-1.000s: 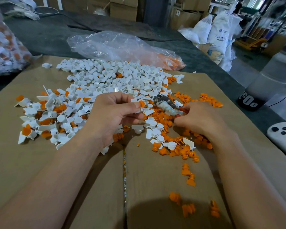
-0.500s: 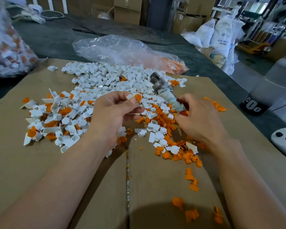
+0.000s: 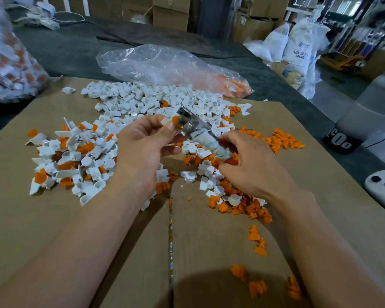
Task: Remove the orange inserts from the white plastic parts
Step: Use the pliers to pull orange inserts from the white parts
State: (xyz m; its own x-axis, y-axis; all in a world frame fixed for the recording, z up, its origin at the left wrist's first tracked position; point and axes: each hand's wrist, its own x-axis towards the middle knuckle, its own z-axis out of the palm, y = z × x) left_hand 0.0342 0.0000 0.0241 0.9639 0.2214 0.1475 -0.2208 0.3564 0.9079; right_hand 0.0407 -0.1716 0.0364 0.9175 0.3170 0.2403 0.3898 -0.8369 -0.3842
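Part in hand: a small white plastic part with an orange insert (image 3: 174,121) is held above the middle of the flattened brown cardboard sheet (image 3: 53,218), its insert not yet out.
Left hand: the left hand (image 3: 142,150) pinches that part between thumb and fingertips.
Right hand: the right hand (image 3: 253,167) is curled round the tape-wrapped handles of metal pliers (image 3: 199,134), whose head touches the orange insert. I cannot tell whether the tool has bitten.
Done: a broad heap of emptied white parts (image 3: 156,96) lies toward the far edge of the cardboard. Loose orange inserts (image 3: 242,207) are scattered toward the right edge and down to the near edge.
Left: a pile of white parts with orange showing in them (image 3: 71,156) sits toward the left edge. A clear plastic bag of similar-looking parts (image 3: 7,63) rests on the dark counter beyond the far left corner.
Progress: probably past halfway for what is on the cardboard, with much more waiting if that bag counts.
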